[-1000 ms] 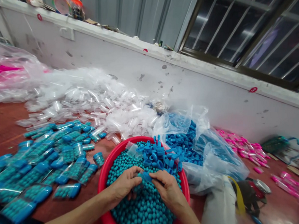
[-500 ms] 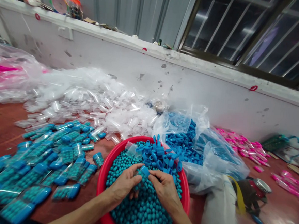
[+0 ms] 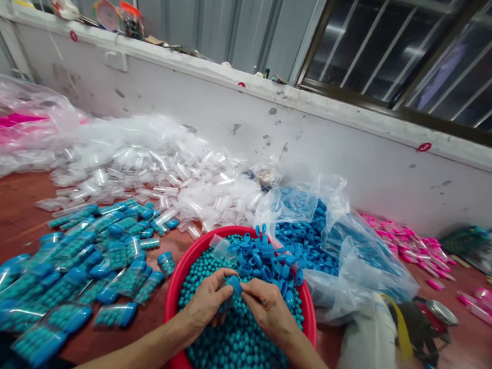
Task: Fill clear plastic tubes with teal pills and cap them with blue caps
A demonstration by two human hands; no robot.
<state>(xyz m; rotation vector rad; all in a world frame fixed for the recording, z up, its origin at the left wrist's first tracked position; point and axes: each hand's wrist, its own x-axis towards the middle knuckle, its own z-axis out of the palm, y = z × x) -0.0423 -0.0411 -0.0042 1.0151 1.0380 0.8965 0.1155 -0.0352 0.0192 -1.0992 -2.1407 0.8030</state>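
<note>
Over a red basin (image 3: 173, 292) full of teal beads (image 3: 236, 349), my left hand (image 3: 206, 298) is closed around a small clear container whose body is mostly hidden by the fingers. A blue cap (image 3: 234, 285) sits at the container's upper end. My right hand (image 3: 267, 308) pinches the right side of that cap between thumb and fingertips. Whether the cap is fully seated cannot be made out. Loose blue caps (image 3: 266, 259) lie heaped on the beads behind my hands, beside an uncapped clear container (image 3: 220, 246).
Left of the basin spreads a pile of capped bead containers (image 3: 114, 315). Clear containers (image 3: 146, 166) are heaped along the wall. An opened plastic bag (image 3: 374, 272) of blue caps stands behind right, with pink pieces (image 3: 410, 246) beyond and a metal-lidded jar (image 3: 441, 312) at right.
The view has shifted slightly, so the scene sits a little farther right. My right fingers have closed in over the cap, and the container appears tilted a little differently in my left hand.
</note>
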